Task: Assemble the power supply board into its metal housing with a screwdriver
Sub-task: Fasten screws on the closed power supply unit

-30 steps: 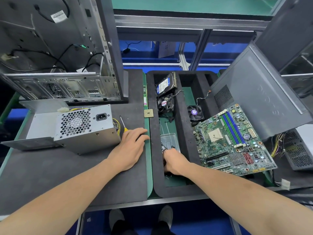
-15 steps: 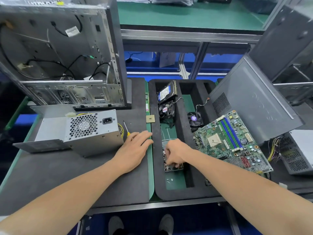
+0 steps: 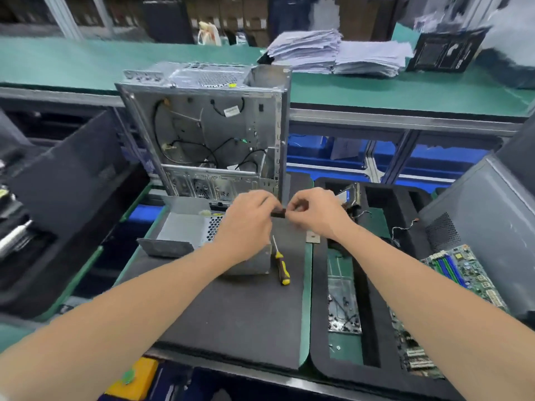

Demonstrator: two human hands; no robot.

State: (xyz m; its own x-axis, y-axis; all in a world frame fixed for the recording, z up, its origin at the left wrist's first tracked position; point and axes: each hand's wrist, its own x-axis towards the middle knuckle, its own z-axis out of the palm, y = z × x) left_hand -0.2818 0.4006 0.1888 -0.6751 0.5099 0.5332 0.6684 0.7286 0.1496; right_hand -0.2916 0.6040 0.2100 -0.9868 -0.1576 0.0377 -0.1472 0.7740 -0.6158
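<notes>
Above the power supply (image 3: 185, 233) — left hand (image 3: 246, 218) and right hand (image 3: 315, 212), both pinching one small dark piece (image 3: 279, 213) — screwdriver (image 3: 281, 267) loose nearby.

The dark piece (image 3: 278, 213) pinched between the left hand (image 3: 246, 224) and right hand (image 3: 315, 214) is too small and blurred to identify. The left hand and forearm hide the right half of the power supply (image 3: 185, 231). The right hand covers most of the hard drive (image 3: 351, 195), and the right forearm hides part of the motherboard (image 3: 451, 270) at lower right. The side panel (image 3: 477, 227) is cut by the right edge. The frame's top is blurred. The small parts in the tray (image 3: 342, 287) cannot be told.
</notes>
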